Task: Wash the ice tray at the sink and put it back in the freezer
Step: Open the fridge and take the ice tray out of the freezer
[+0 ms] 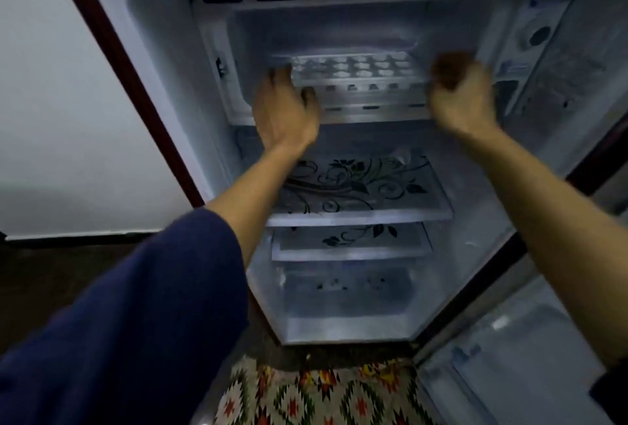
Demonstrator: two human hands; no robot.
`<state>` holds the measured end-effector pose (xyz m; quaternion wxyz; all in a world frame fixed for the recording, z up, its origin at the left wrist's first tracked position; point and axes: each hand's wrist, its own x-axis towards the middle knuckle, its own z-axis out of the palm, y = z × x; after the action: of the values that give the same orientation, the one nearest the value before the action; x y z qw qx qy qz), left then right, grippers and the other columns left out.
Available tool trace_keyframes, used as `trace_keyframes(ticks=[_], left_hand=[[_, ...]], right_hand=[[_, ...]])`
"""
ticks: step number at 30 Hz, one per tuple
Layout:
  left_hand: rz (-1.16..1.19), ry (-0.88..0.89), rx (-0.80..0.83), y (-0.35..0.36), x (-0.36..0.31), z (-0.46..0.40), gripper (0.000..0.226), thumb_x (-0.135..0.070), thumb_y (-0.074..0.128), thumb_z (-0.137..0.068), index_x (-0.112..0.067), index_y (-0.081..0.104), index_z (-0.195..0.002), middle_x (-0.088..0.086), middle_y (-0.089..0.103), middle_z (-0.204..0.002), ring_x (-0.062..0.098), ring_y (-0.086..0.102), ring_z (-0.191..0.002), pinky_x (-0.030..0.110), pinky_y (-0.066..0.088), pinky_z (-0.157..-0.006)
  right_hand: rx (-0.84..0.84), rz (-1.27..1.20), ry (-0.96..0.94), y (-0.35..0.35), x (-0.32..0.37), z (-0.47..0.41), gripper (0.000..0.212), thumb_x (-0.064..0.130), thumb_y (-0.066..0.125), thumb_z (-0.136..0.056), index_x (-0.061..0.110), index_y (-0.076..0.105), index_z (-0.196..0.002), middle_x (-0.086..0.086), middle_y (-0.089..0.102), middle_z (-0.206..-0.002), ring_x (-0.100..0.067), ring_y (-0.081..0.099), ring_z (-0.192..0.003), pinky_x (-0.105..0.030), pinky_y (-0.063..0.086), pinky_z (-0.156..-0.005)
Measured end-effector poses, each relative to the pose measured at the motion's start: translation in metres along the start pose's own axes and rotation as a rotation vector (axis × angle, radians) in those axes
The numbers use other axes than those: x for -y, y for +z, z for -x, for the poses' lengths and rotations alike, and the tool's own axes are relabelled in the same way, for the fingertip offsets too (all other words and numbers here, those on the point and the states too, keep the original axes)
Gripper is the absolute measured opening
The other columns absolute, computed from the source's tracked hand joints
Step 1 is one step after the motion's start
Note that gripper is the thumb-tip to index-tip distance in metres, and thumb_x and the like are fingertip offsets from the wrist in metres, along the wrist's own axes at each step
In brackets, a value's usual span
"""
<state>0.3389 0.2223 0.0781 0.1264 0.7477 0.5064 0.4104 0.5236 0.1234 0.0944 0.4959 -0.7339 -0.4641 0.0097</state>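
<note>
The clear plastic ice tray sits in the white freezer compartment; left hand pinches its left end, right hand is blurred, its grip unclear.

Motion blur smears the right hand, so its grip on the ice tray cannot be told. The left hand perhaps covers the tray's left end. The fridge door is cut off at the right edge.

Dim bluish light, motion blur, wide-angle bending at edges.
</note>
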Motion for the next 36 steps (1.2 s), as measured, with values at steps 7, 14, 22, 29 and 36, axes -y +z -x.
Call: trace_keyframes(ticks=[7,14,22,29,36], left_hand=[[-0.099,-0.081,0.269,0.042,0.022,-0.065,0.068,-0.044,0.038,-0.097,-0.006,0.016,-0.148,0.019,0.031,-0.150,0.037,0.035,-0.134,0.042,0.031,-0.108],[0.054,-0.165,0.322,0.054,0.029,-0.085,0.077,-0.056,0.046,-0.089,-0.008,0.027,-0.146,0.010,0.036,-0.151,0.027,0.035,-0.137,0.041,0.030,-0.112],[0.424,-0.304,0.236,0.037,0.022,-0.066,0.071,-0.039,0.073,-0.077,-0.003,0.044,-0.132,0.009,0.056,-0.133,0.025,0.054,-0.120,0.036,0.045,-0.101],[0.540,-0.263,0.179,-0.025,0.011,0.026,0.069,-0.029,0.081,-0.071,-0.007,0.047,-0.127,-0.010,0.061,-0.103,0.001,0.061,-0.092,0.009,0.047,-0.076],[0.576,-0.364,0.408,-0.086,0.009,0.166,0.102,-0.022,0.087,-0.063,-0.009,0.029,-0.145,-0.015,0.049,-0.116,0.004,0.053,-0.105,0.008,0.045,-0.077]], right_hand=[[0.091,0.349,0.093,0.045,-0.022,-0.074,0.048,0.028,0.037,-0.100,-0.002,0.036,-0.138,-0.022,0.040,-0.144,-0.034,0.037,-0.131,-0.029,0.024,-0.095],[0.135,0.197,0.250,0.062,-0.038,-0.083,0.049,0.030,0.036,-0.100,-0.003,0.037,-0.136,-0.020,0.041,-0.143,-0.034,0.040,-0.130,-0.032,0.034,-0.101],[0.026,-0.078,0.321,0.038,-0.018,-0.055,0.043,0.019,0.049,-0.095,0.003,0.043,-0.134,-0.003,0.050,-0.128,-0.019,0.049,-0.117,-0.015,0.038,-0.083],[-0.108,-0.292,0.339,-0.019,0.009,0.050,0.044,0.013,0.061,-0.088,0.009,0.046,-0.130,0.007,0.052,-0.102,-0.001,0.052,-0.083,0.001,0.040,-0.056],[-0.095,-0.378,0.519,-0.095,0.016,0.222,0.047,0.001,0.061,-0.087,0.015,0.046,-0.129,0.005,0.059,-0.114,0.007,0.061,-0.091,-0.010,0.049,-0.074]])
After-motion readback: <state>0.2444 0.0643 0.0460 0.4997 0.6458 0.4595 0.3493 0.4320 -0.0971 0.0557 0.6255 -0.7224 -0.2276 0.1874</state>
